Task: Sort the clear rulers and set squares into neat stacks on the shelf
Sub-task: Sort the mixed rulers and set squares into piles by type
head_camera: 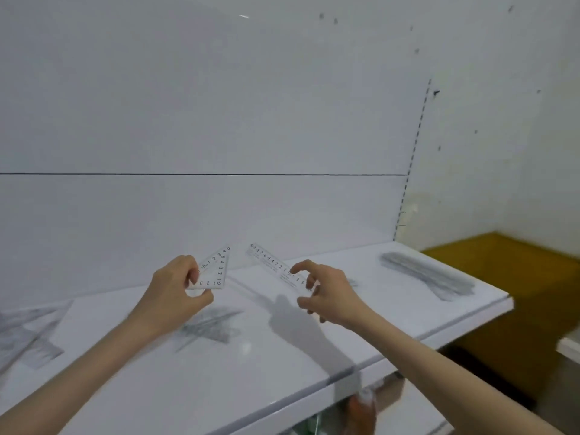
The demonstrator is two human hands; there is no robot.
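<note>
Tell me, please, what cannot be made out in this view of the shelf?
Head view, left pile: cut off by the left edge, blurred.
Head view, middle pile and right pile: too blurred to count pieces.
Head view, ruler: near end hidden by the right hand.
Head view, orange thing below the shelf: blurred, partly hidden by the shelf.

Left side: you've got the set square (215, 271) in your left hand (179, 287), above the shelf (282, 356).
Right side: the ruler (276, 266) is in your right hand (326, 290), near the set square.
On shelf: set-square stack (210, 328) beneath your left hand, ruler stack (426, 274) far right, loose pile (28, 334) far left.
</note>
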